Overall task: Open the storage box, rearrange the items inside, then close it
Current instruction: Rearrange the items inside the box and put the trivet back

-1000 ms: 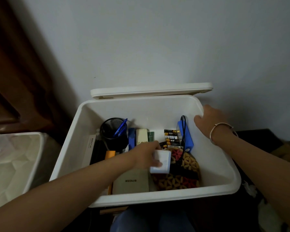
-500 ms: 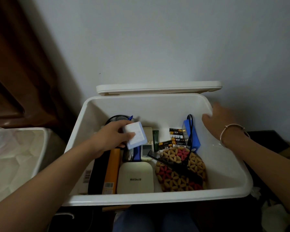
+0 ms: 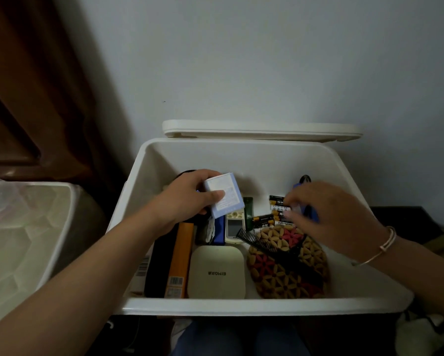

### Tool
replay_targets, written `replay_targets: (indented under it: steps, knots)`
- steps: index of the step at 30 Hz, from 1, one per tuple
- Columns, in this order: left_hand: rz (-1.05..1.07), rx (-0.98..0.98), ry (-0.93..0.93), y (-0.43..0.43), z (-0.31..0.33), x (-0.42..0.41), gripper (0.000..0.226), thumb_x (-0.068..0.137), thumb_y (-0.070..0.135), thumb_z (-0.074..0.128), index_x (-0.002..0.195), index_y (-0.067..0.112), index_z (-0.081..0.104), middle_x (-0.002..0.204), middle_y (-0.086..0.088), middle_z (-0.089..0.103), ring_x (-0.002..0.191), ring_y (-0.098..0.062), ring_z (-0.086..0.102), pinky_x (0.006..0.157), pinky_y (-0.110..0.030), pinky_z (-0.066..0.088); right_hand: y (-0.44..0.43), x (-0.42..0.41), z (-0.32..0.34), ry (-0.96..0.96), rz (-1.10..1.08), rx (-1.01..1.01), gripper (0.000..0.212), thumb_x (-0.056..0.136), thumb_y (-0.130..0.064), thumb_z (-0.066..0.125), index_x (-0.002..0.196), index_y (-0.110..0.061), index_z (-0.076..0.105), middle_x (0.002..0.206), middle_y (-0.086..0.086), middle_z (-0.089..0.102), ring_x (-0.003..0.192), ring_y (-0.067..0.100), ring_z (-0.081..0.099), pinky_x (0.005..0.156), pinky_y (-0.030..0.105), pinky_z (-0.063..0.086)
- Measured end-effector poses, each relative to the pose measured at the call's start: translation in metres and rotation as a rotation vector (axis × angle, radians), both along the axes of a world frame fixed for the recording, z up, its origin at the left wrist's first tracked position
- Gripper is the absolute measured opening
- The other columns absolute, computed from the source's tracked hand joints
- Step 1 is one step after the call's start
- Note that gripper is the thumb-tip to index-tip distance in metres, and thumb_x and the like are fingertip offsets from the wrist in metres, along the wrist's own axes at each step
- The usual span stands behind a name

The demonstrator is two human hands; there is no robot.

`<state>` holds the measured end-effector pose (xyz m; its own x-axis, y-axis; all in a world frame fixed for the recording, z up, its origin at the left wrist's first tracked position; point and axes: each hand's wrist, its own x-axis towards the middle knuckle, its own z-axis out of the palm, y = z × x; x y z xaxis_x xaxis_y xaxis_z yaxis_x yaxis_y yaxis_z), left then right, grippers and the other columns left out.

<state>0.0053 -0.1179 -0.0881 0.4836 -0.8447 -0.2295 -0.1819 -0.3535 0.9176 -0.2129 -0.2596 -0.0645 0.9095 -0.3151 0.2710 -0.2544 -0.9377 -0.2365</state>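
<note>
Inside the open white plastic storage box [image 3: 254, 305], which is sitting against a pale grey wall [image 3: 241, 60] with its white lid [image 3: 262, 129] standing just behind the back rim, the person's left hand [image 3: 187, 199] is pinching a small white-and-pale-blue carton [image 3: 224, 197] between thumb and fingers, above the box's back left part. This hand is hiding most of a black round holder [image 3: 186, 172] behind it. The right hand [image 3: 328, 217], wearing a thin rose-gold bangle [image 3: 380, 246], is hovering blurred over the black-and-gold battery packs [image 3: 264, 220] with its fingers bent downward; whether they are closing on anything cannot be told. It is covering most of a blue block [image 3: 314, 214] with a black cable [image 3: 305, 179] looped beside it.

Along the box floor are lying, from left to right, a long black case [image 3: 159, 260], a long orange carton [image 3: 181, 258] carrying a barcode at its near end, a cream rounded-square case [image 3: 217, 272] and a round beige-and-red woven mat [image 3: 280, 276]. A black comb [image 3: 264, 244] is resting slantwise across the mat. Behind the cream case are standing a blue slab [image 3: 218, 232], a white handheld device with a small screen [image 3: 233, 227] and a dark green tube [image 3: 248, 211].

One battery pack is showing a white band with a word that seems to read "Heybright". The cream case is bearing short dark lettering, upside down and not surely readable. The carton's print is too small to read.

A translucent pale tub [image 3: 23, 240] is standing left of the box, with brown wood [image 3: 36, 98] behind it.
</note>
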Motion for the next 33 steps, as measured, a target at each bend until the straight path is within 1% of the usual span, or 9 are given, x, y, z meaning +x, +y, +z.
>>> replay_targets:
  steps: [5,9,13,16,19,24,27,30,33]
  knots:
    - [0.026,-0.022,-0.074,0.001,0.001,0.001,0.034,0.092,0.018,0.062,0.125,0.024,0.058,0.108,-0.001,0.066,0.097,-0.017,0.065,0.079,-0.033,0.059,0.009,0.017,-0.023,0.414,-0.047,0.008,0.035,0.085,-0.052,0.051,0.109,-0.026,0.054,0.104,-0.008,0.055,0.092,0.010,0.051,0.073,0.023,0.043]
    - [0.059,-0.036,-0.093,0.001,0.000,0.004,0.035,0.091,0.021,0.063,0.126,0.025,0.058,0.110,0.000,0.066,0.098,-0.016,0.064,0.080,-0.032,0.058,0.014,0.029,-0.046,0.643,-0.052,0.005,0.045,0.082,-0.053,0.059,0.109,-0.019,0.048,0.108,-0.002,0.054,0.090,0.013,0.050,0.062,0.024,0.037]
    - [0.057,-0.038,-0.113,0.001,0.000,0.005,0.035,0.091,0.022,0.063,0.126,0.024,0.058,0.111,0.001,0.065,0.099,-0.012,0.063,0.071,-0.022,0.054,0.014,0.034,-0.066,0.739,-0.090,0.072,0.052,0.080,-0.043,0.066,0.118,-0.014,0.044,0.116,0.004,0.055,0.102,0.020,0.054,0.071,0.026,0.038]
    - [0.063,-0.032,-0.120,0.000,-0.001,0.005,0.036,0.091,0.023,0.064,0.126,0.025,0.057,0.112,0.002,0.065,0.101,-0.012,0.062,0.072,-0.022,0.054,0.011,0.037,-0.075,0.749,-0.104,0.135,0.051,0.080,-0.033,0.069,0.118,-0.010,0.044,0.118,0.007,0.056,0.104,0.021,0.054,0.073,0.023,0.035]
    - [0.062,-0.017,-0.137,0.000,-0.001,0.005,0.035,0.090,0.024,0.064,0.125,0.026,0.058,0.113,0.002,0.064,0.103,-0.014,0.062,0.085,-0.034,0.056,0.008,0.040,-0.077,0.753,-0.108,0.197,0.045,0.078,-0.031,0.072,0.111,-0.012,0.048,0.113,0.007,0.057,0.093,0.018,0.051,0.070,0.022,0.033]
    - [0.054,-0.013,-0.137,0.000,0.000,0.004,0.032,0.091,0.023,0.064,0.122,0.025,0.059,0.110,0.001,0.065,0.102,-0.016,0.062,0.087,-0.038,0.056,-0.001,0.040,-0.078,0.749,-0.132,0.338,0.039,0.073,-0.028,0.076,0.067,-0.027,0.037,0.076,-0.007,0.049,0.078,0.014,0.050,0.065,0.024,0.041]
    - [0.047,-0.007,-0.138,0.000,0.001,0.003,0.030,0.091,0.022,0.064,0.120,0.025,0.059,0.109,0.002,0.065,0.102,-0.015,0.062,0.087,-0.039,0.056,-0.004,0.041,-0.079,0.725,-0.104,0.369,0.027,0.075,-0.026,0.074,0.065,-0.019,0.050,0.076,-0.003,0.053,0.076,0.013,0.052,0.065,0.021,0.042]
    - [0.050,-0.007,-0.159,0.000,0.002,0.002,0.028,0.091,0.022,0.063,0.119,0.026,0.059,0.108,0.002,0.064,0.101,-0.015,0.062,0.083,-0.035,0.057,-0.007,0.042,-0.073,0.624,-0.152,0.475,0.021,0.077,-0.022,0.074,0.072,-0.005,0.064,0.069,0.000,0.057,0.067,0.006,0.052,0.053,0.008,0.037]
    - [0.037,0.001,-0.199,0.001,0.003,0.001,0.030,0.092,0.023,0.062,0.122,0.024,0.058,0.111,0.001,0.063,0.103,-0.015,0.060,0.085,-0.036,0.056,-0.007,0.042,-0.067,0.502,-0.270,0.709,0.028,0.082,-0.014,0.068,0.059,-0.015,0.053,0.057,0.001,0.053,0.053,0.010,0.054,0.051,0.014,0.043]
